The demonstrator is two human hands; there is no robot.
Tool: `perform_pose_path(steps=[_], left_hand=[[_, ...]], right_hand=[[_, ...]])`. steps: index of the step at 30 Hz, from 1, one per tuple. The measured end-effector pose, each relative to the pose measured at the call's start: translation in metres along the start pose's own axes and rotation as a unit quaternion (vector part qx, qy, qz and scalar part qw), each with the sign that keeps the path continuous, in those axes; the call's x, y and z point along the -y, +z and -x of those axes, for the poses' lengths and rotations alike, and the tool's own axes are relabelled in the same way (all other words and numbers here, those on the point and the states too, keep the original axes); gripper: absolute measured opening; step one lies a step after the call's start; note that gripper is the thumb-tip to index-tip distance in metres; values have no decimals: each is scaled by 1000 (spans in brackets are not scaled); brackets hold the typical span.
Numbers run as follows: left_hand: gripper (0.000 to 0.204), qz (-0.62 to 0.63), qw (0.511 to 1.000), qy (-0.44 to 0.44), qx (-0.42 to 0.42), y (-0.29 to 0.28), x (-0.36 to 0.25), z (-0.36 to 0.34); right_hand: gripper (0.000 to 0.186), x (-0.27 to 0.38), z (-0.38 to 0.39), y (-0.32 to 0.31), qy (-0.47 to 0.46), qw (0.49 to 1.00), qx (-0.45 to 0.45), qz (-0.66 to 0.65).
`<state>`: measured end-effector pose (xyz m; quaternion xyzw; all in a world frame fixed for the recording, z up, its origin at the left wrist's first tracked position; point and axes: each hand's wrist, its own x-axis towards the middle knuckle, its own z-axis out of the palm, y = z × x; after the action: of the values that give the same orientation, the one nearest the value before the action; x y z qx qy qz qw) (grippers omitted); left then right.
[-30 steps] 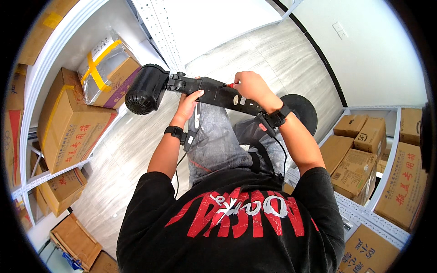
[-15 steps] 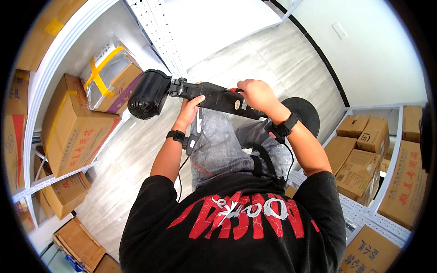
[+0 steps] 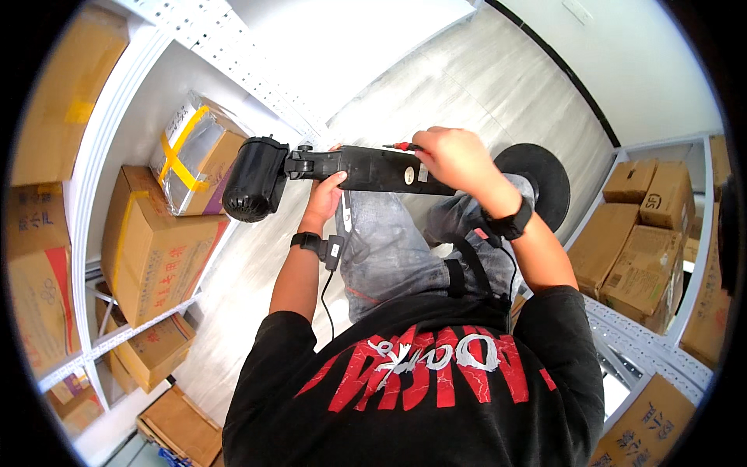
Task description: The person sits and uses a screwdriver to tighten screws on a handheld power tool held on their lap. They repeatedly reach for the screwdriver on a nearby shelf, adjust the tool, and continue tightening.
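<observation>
Two things are held: left grip (image 3: 322, 198) clasps black device (image 3: 373, 169), right grip (image 3: 457, 159) pinches red tool (image 3: 404, 146).

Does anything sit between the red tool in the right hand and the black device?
Nothing visible does. The right hand holds the red tool at the far edge of the black device, and the left hand grips the device farther left, clear of the tool. Whether the tool's tip touches cannot be told.

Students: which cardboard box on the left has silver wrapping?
The silver-wrapped box just left of the black cylindrical head: silver partly covers it, while other boxes show brown cardboard.
</observation>
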<state>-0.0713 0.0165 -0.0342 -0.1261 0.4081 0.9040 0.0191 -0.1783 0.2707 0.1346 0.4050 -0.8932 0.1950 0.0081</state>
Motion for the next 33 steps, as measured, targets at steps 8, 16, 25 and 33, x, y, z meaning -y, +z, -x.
perform_pose_path(steps=[8,16,25,33], left_hand=[[74,-50,997,-18,52,-3,-7,-2],[74,-28,998,-8,49,-13,-3,-8],[66,14,1000,15,-16,-1,5,1],[58,-65,988,120,-72,1,16,-6]], right_hand=[[17,-32,37,-55,107,983,-100,-112],[20,-29,33,-70,97,977,-110,-156],[15,-9,-21,-79,113,950,-162,-241],[16,9,-110,-97,125,912,-151,-361]])
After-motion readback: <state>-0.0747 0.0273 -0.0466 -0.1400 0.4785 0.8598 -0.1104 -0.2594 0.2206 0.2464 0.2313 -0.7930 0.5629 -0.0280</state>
